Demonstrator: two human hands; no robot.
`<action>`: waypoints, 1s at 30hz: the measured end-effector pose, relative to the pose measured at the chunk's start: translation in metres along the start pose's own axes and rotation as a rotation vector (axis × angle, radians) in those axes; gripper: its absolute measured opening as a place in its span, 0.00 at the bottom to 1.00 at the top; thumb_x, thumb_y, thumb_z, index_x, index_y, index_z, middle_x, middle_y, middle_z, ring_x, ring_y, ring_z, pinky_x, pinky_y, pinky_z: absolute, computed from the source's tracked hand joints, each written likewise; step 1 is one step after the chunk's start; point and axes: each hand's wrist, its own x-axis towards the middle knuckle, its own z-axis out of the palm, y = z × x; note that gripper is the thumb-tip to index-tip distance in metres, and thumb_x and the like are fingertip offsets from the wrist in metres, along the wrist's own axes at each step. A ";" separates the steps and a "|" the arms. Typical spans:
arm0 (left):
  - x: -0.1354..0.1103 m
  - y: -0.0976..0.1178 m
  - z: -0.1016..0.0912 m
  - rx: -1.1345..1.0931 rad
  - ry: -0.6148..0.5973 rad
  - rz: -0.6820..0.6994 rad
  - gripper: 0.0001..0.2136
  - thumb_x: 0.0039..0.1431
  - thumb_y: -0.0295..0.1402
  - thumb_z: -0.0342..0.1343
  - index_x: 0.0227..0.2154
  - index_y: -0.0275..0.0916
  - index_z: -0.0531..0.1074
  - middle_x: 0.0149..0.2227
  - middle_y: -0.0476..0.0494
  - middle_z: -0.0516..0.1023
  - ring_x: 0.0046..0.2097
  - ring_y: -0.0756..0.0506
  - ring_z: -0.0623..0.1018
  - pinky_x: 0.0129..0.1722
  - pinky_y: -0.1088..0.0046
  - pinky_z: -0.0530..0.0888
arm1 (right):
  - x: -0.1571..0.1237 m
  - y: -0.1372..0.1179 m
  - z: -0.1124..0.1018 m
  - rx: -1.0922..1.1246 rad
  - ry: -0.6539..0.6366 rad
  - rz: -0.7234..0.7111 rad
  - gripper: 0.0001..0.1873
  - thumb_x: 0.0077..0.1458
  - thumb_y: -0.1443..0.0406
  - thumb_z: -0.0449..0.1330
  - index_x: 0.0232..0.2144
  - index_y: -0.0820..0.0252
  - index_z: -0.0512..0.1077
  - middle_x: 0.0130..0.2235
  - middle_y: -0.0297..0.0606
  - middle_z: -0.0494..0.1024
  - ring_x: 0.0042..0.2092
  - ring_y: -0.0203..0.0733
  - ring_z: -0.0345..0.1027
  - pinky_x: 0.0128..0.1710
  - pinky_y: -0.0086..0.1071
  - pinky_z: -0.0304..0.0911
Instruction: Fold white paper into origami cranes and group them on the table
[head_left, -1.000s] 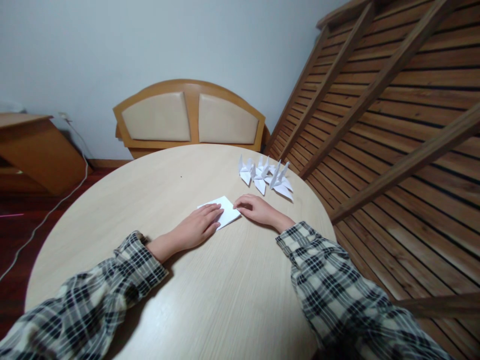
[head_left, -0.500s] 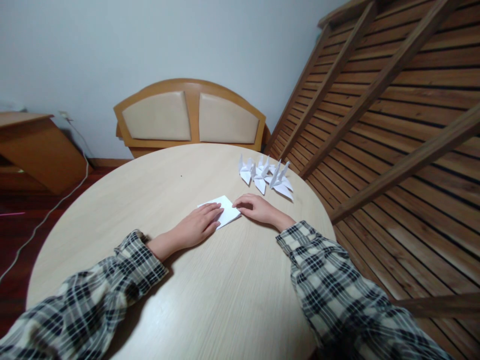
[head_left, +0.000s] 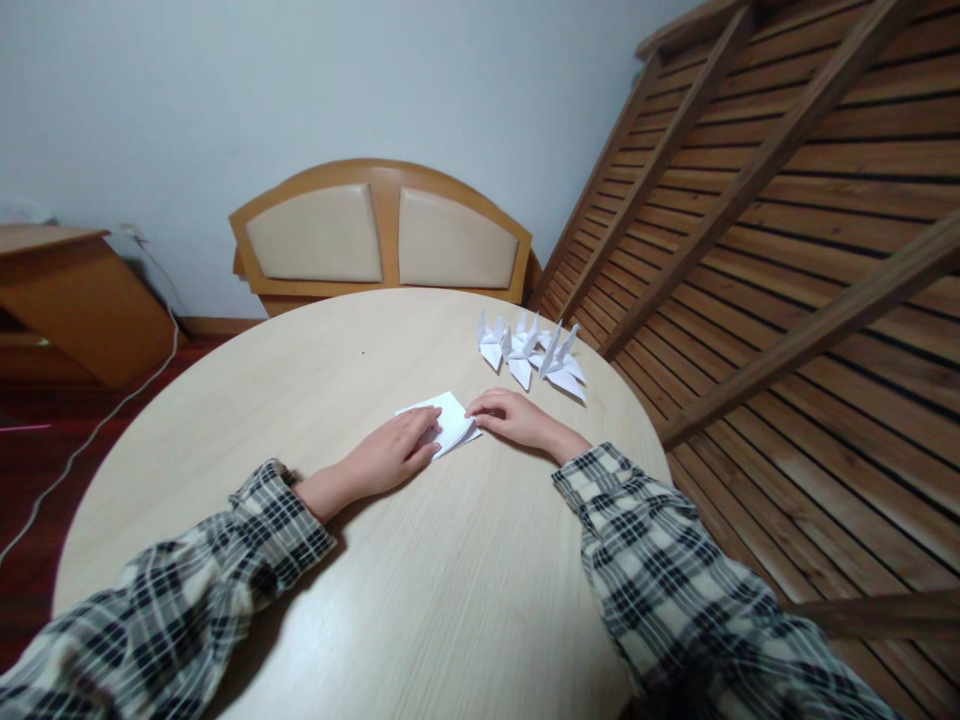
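A folded sheet of white paper point(head_left: 454, 420) lies flat on the round table, its right-hand corner slightly lifted so that the layers part. My left hand point(head_left: 394, 447) rests on the paper's left side with the fingers laid out over it. At the right corner, my right hand point(head_left: 514, 415) pinches the upper layer between thumb and fingertips. Several white paper cranes point(head_left: 520, 358) stand in a cluster just beyond my right hand. Part of the paper's left side is hidden under my left fingers.
The pale round table point(head_left: 247, 390) carries everything. Behind it stands a wooden headboard point(head_left: 388, 215) with cream panels. A slatted wooden frame point(head_left: 787, 250) leans along the right side. A wooden desk point(head_left: 75, 300) and a white cable point(head_left: 97, 430) are at the left.
The right corner's upper layer has been raised a little by my right hand, opening a gap above the layer below. The fingers of my left hand have drawn in slightly.
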 end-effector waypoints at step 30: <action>0.004 -0.002 -0.008 -0.133 -0.025 0.037 0.10 0.67 0.32 0.48 0.46 0.38 0.71 0.53 0.34 0.76 0.53 0.39 0.76 0.53 0.53 0.74 | 0.006 0.012 0.024 -0.163 0.189 0.038 0.06 0.62 0.66 0.61 0.32 0.60 0.76 0.34 0.37 0.76 0.40 0.40 0.68 0.43 0.35 0.61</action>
